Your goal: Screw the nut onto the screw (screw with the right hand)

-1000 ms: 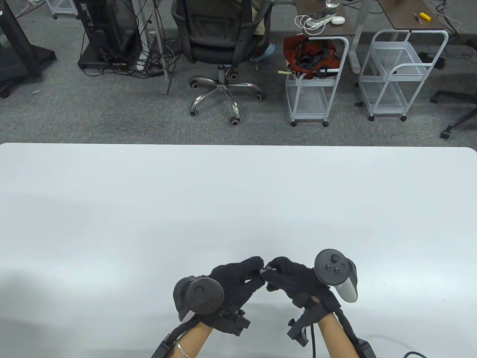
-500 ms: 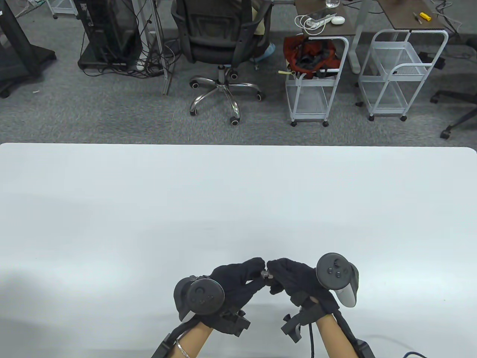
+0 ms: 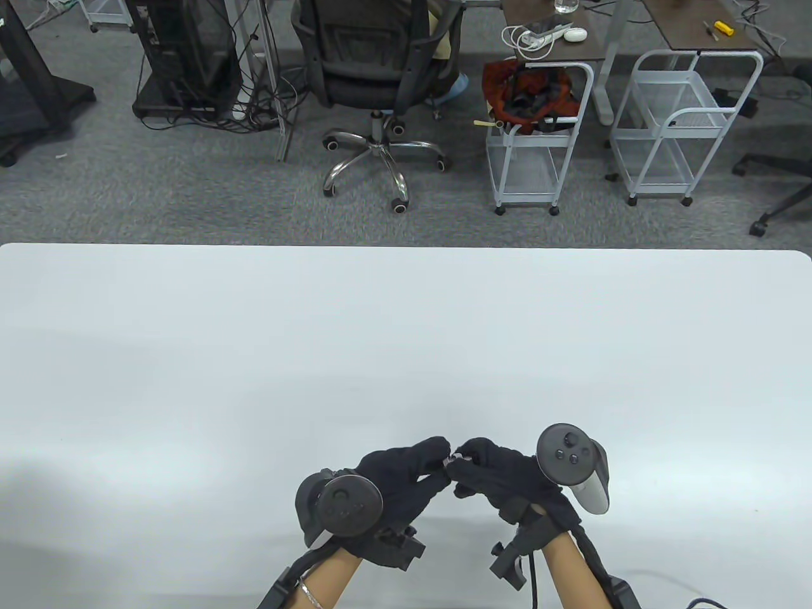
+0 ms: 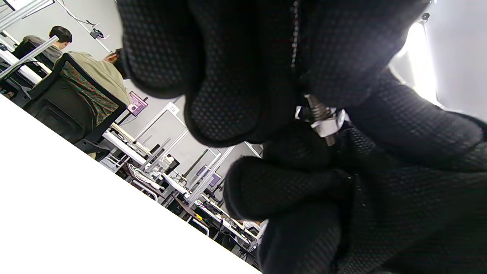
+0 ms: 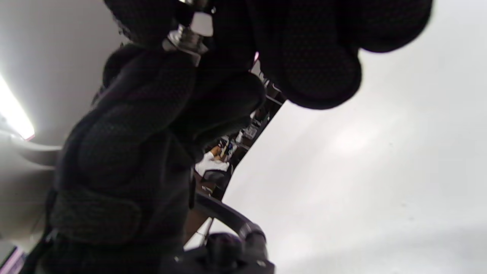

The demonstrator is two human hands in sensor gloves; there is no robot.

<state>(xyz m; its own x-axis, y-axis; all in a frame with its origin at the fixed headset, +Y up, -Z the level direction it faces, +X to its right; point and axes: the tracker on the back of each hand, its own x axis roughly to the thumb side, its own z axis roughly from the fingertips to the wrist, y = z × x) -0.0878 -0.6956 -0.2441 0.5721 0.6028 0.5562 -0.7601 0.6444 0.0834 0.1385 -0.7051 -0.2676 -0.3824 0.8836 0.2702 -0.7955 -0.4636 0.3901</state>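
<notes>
Both gloved hands meet just above the table's near edge. My left hand (image 3: 436, 455) pinches a small metal screw (image 3: 451, 459) by its fingertips. In the left wrist view the threaded shaft (image 4: 314, 107) sticks out of those fingers into a silver nut (image 4: 329, 125). My right hand (image 3: 468, 458) pinches the nut, which sits on the thread. In the right wrist view the nut (image 5: 201, 23) shows between the right fingers, with the screw (image 5: 184, 40) running into the left glove. The screw's head is hidden in the left fingers.
The white table (image 3: 406, 342) stretches away beyond the hands. Past its far edge stand an office chair (image 3: 374, 63) and two white wire carts (image 3: 536, 146) on grey carpet. A tracker sits on the back of each hand.
My right hand has rolled its wrist back from half a second ago, its fingertips shifting on the nut. The left hand has stayed still with the screw.
</notes>
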